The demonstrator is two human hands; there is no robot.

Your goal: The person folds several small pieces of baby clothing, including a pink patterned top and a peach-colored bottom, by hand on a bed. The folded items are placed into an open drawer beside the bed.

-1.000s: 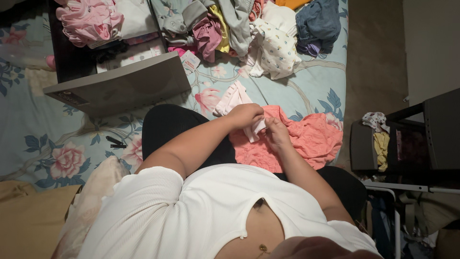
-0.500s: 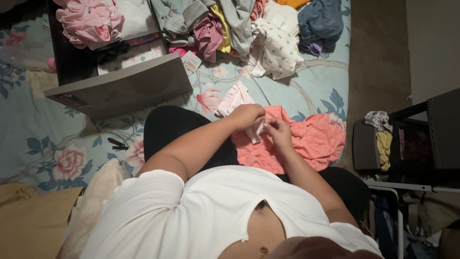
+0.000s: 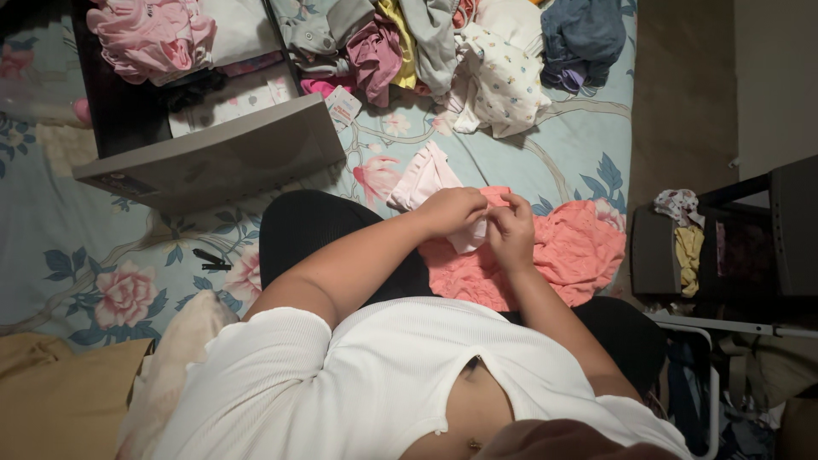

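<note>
A small pale pink garment [image 3: 430,181] lies across the person's lap and the bedspread, and both hands are closed on its near end. The left hand [image 3: 454,212] is curled over the cloth with the fingers folded down, gripping a bunched part; the right hand [image 3: 511,234] pinches a whitish edge of the same piece between thumb and fingertips. The two hands sit almost touching, with the cloth drawn up between them.

From that grip the garment runs away from the person, up and to the left, its long axis slanting toward the open drawer. So the free end lies on the left hand's side, and that hand is the nearer one to it; the right hand has only the near corner.

Under the hands, spread over the black-trousered legs, is a coral-orange garment [image 3: 569,253], crumpled and lying more to the right. The floral bedspread [image 3: 102,255], light blue with pink roses, carries everything. Farther off to the left stands a grey drawer [image 3: 213,158], pulled free and set on the bed, with folded pink and white baby clothes in it. A loose pile of clothes [image 3: 477,60] lies at the far edge. A small black clip [image 3: 210,260] lies on the bedspread to the left of the legs.
</note>
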